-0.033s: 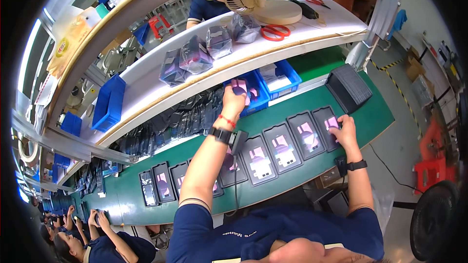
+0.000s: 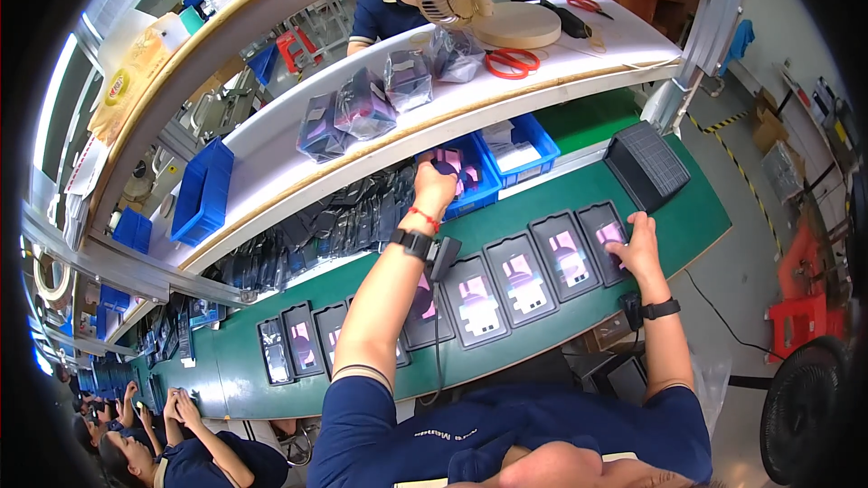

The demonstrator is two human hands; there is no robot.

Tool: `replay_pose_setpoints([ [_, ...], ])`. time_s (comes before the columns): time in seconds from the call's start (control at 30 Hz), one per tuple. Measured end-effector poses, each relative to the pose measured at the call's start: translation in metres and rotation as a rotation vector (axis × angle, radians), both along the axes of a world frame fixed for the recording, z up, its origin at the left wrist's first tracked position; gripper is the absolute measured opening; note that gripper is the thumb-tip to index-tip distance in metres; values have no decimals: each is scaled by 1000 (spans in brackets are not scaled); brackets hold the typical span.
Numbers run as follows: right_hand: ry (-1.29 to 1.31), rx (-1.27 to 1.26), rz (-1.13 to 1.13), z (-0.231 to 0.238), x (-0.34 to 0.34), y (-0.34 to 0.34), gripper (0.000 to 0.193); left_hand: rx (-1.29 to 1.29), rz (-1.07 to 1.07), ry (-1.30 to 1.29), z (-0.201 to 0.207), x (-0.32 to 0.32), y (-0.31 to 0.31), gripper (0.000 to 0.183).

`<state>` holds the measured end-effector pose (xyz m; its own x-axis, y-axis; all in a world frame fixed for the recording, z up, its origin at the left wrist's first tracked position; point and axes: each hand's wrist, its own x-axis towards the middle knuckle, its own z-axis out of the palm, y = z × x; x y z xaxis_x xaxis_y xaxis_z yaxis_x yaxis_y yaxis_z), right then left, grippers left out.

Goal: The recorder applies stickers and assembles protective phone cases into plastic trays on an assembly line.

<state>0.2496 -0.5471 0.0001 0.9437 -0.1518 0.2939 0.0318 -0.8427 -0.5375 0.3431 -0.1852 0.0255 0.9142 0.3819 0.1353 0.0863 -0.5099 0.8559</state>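
Note:
My left hand (image 2: 435, 185) reaches over a blue bin (image 2: 485, 183) of pink and purple film pieces. Its fingers are closed at the edge of a pink-and-purple film piece (image 2: 446, 165), partly covered by the hand. My right hand (image 2: 642, 248) has its fingers apart at the right edge of the rightmost black tray (image 2: 592, 212), its thumb over the tray; a pink piece (image 2: 608, 232) lies inside. Several more black trays, such as this one (image 2: 498, 321), stand in a slanting row, with pink and pale pieces inside. My left forearm hides part of the row.
A stack of black trays (image 2: 647, 165) stands at the back right of the green table (image 2: 701, 217). Another blue bin (image 2: 527, 152) holds white pieces. Dark packets (image 2: 316, 226) lie under the shelf, which carries wrapped bundles (image 2: 363, 107) and red scissors (image 2: 512, 63). Co-workers sit at lower left.
The fingers of my right hand have spread and lifted slightly off the pink piece in the rightmost tray. Several right-hand trays have shifted slightly left. My left hand stays at the blue bin.

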Motion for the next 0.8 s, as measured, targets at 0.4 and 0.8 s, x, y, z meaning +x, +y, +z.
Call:
replay_pose_setpoints([
  [0.4, 376, -346, 245, 77, 170, 180, 53, 391, -92, 297, -8, 19, -23, 69],
  [0.8, -136, 108, 224, 37, 241, 212, 43, 162, -343, -181, 33, -123, 32, 41],
])
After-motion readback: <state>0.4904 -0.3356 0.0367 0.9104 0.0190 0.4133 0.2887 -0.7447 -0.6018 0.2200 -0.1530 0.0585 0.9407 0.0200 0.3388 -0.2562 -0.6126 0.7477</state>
